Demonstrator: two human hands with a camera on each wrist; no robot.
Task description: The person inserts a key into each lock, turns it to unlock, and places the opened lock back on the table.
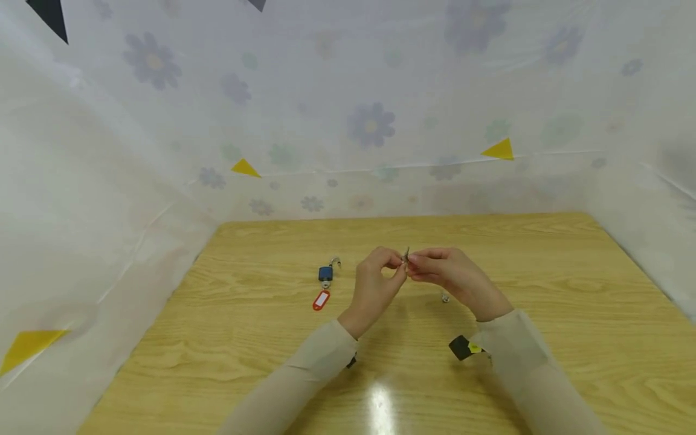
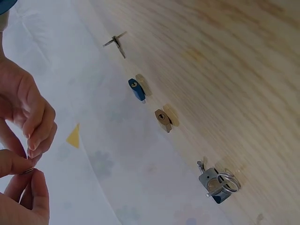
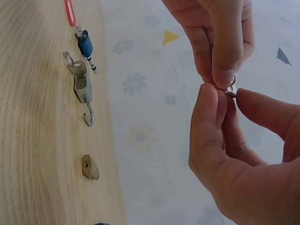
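While both grips pinch a small key ring (image 1: 405, 256) btwn fingertips, blue padlock (image 1: 325, 273) lies left.

We see a staged recording booth: a wooden tabletop (image 1: 544, 314) enclosed by flower-printed sheeting (image 1: 348, 121) with yellow triangle markers (image 1: 246, 168), rising beyond and beside our hands (image 1: 413, 272).

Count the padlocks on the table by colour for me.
Blue padlocks: 2, one by the red tag at, one at
Silver padlock: 1
Brass padlock: 1
Total: 4
Not counted: the small metal piece pinched between the left hand and the right hand.
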